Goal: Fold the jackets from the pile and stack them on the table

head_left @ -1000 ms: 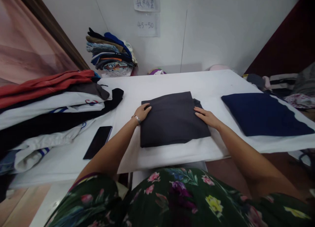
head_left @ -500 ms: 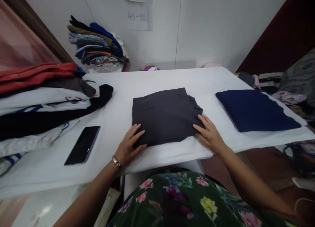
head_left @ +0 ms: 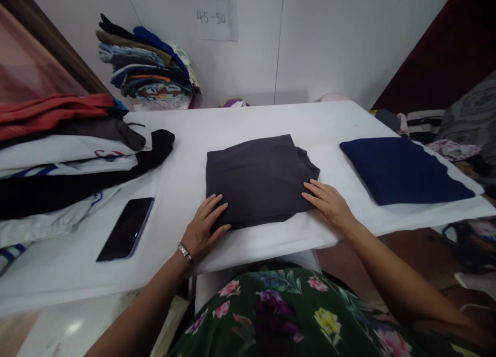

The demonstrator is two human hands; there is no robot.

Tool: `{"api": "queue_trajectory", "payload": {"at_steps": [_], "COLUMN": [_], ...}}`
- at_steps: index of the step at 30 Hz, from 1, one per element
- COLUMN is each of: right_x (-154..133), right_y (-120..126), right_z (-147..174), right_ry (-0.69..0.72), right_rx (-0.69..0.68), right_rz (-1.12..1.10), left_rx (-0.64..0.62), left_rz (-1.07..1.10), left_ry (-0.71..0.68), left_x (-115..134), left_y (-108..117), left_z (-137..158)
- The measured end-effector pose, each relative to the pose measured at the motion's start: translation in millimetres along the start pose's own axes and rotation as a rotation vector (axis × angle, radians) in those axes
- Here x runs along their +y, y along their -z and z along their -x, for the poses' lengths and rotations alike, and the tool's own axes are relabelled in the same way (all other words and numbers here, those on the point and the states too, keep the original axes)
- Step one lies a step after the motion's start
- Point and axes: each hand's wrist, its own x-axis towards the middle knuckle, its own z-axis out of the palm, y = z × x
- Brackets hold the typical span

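A dark grey folded garment (head_left: 259, 179) lies flat on the white-covered table (head_left: 186, 155) in front of me. Its right edge is bunched and uneven. My left hand (head_left: 203, 225) rests on its near left corner, fingers apart and stretched out. On the near right corner, the fingertips of my right hand (head_left: 329, 204) lie flat on the cloth, also spread. Neither hand grips the fabric. To the right, a navy blue folded garment (head_left: 403, 171) lies by itself.
A phone (head_left: 126, 229) lies left of my left hand. Beyond it is a heap of clothes (head_left: 70, 150) in red, white and black. Another folded stack (head_left: 151, 62) stands against the wall at the back left. A paper sign (head_left: 215, 18) reads 45-50.
My right hand's fingers have shifted slightly left along the garment's near right corner. The left hand stays in place on the cloth. The view has tilted down a little.
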Motion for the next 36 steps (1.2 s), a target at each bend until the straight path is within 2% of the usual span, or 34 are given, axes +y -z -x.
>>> {"api": "queue_trajectory", "payload": {"at_steps": [5, 11, 19, 22, 26, 30, 33, 36], "right_x": [9, 14, 16, 7, -27, -54, -48, -33], "right_y": [3, -9, -13, -13, -12, -17, -27, -40], "right_z": [-9, -5, 3, 4, -9, -37, -48, -43], "right_ry": [-0.077, -0.094, -0.048, -0.036, -0.09, -0.004, 0.009, 0.034], "right_rx": [0.001, -0.118, -0.074, -0.064, -0.029, -0.078, -0.101, -0.122], "right_rz": [0.061, 0.0, -0.001, 0.064, 0.163, 0.127, 0.094, 0.032], "left_rx": [-0.028, -0.111, -0.123, -0.115, -0.032, 0.034, 0.022, -0.021], "left_rz": [-0.059, -0.098, -0.17, -0.185, -0.195, -0.233, -0.273, -0.289], "left_ry": [0.001, 0.053, 0.044, 0.029, 0.03, 0.091, 0.095, 0.091], "left_x": [2, 8, 8, 7, 7, 5, -1, -8], "left_y": [-1, 2, -1, 0, 0, -8, -15, -19], "left_z": [2, 7, 10, 12, 10, 5, 7, 14]}}
